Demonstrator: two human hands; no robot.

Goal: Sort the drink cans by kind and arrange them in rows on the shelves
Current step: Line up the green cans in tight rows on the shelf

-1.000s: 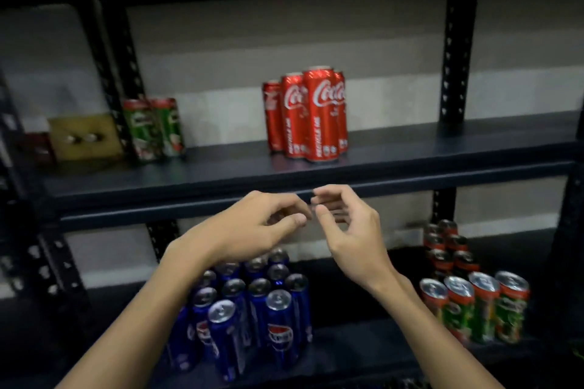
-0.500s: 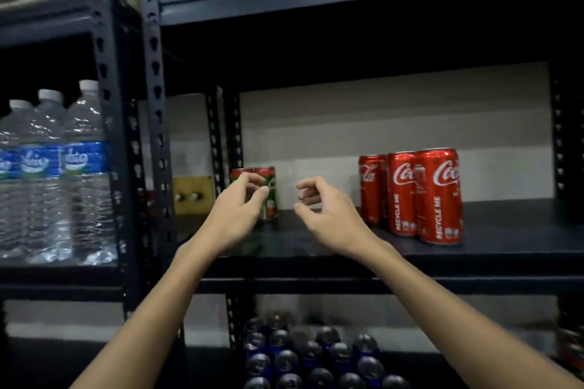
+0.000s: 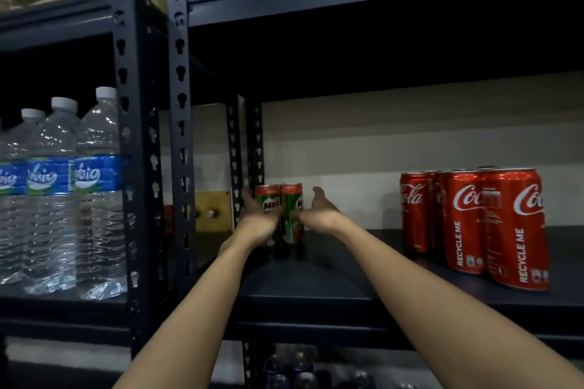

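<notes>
The dark metal shelf (image 3: 331,281) carries the sorting at chest level; the step in hand looks like collecting the two stray Milo cans from its far left corner, since the red Coca-Cola cans (image 3: 493,224) already stand grouped in a block at the right, well apart from them; water bottles (image 3: 60,196) fill the neighbouring bay at left, and the tops of more cans (image 3: 294,369) show dimly on the shelf below. Both arms reach deep to the back wall. The left hand (image 3: 256,218) wraps the left Milo can (image 3: 268,202), thumb up along its left side and fingers partly across the label, a grip that seems closed round it; the right hand (image 3: 319,211) lies just beside the right Milo can (image 3: 291,215), fingers toward its side and thumb raised, the grip fairly wide, and whether it has closed I cannot tell. Next, I judge, the right hand must settle its hold; then both cans need lifting straight and clear of the upright post (image 3: 234,164).
</notes>
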